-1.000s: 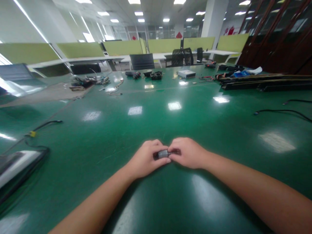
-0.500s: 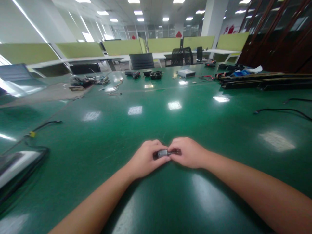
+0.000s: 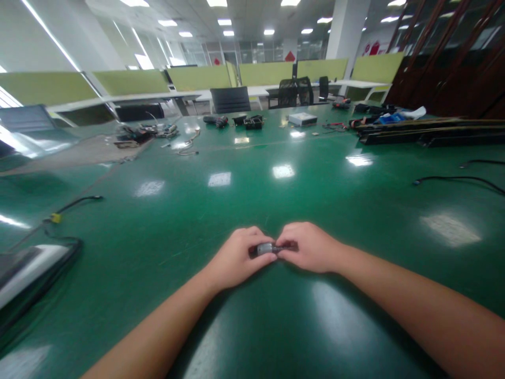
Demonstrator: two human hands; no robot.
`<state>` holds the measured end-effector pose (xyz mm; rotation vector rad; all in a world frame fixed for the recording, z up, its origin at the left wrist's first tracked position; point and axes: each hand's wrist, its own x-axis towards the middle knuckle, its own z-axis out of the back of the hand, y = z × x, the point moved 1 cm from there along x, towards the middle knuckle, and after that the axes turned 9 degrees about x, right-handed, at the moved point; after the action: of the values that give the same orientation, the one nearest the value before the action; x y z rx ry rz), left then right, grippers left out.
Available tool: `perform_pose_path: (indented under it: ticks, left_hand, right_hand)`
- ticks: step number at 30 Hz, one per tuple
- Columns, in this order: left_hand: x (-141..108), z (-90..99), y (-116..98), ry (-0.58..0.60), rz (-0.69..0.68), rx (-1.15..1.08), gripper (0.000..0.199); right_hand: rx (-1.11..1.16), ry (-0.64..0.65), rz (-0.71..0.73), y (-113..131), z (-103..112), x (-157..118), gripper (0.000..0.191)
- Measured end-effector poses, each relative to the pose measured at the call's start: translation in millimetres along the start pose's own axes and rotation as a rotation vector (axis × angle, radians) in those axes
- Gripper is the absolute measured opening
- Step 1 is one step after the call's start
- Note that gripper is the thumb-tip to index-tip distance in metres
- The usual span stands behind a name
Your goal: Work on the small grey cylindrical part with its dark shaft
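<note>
My left hand (image 3: 236, 257) is closed around a small silver metal cylinder (image 3: 264, 248), with thumb and forefinger on either side of it. From the cylinder's right end a thin dark shaft-like part (image 3: 281, 247) runs toward my right hand (image 3: 310, 248), whose thumb and fingertips pinch it. The two hands almost touch, low over the middle of the green table (image 3: 252, 205). Fingers cover both ends of the piece, and its exact kind is too small to tell.
A grey-and-white device (image 3: 31, 273) with black cables lies at the left. Cables (image 3: 461, 179) lie at the right. Along the far side are a white box (image 3: 302, 119), black parts (image 3: 252, 122), a pile of parts (image 3: 144, 132) and long dark strips (image 3: 430, 130).
My right hand has shifted very slightly to the right, and a little more of the dark shaft shows. The grip of both hands looks the same.
</note>
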<state>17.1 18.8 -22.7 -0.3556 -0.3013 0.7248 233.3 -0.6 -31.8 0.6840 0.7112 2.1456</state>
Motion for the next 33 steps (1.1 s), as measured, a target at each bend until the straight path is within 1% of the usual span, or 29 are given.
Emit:
perform_pose_path:
  ticks: [11,20,26,33]
  left_hand:
    - [-4,2.6,0,-0.008,0.024,0.000,0.024]
    - [-6,4.4,1,-0.005,0.025,-0.009,0.024]
    - [-7,4.7,2,-0.001,0.027,-0.002,0.026]
    - [-12,4.0,7,-0.009,0.031,-0.011,0.029]
  right_hand:
    - [-0.019,0.044,-0.063,3,12,-4,0.009]
    - [-0.036,0.088,-0.061,2,17,-6,0.010]
    - [-0.032,0.119,-0.092,3,21,-6,0.010]
    - [0.010,0.244,-0.174,2,37,-11,0.010]
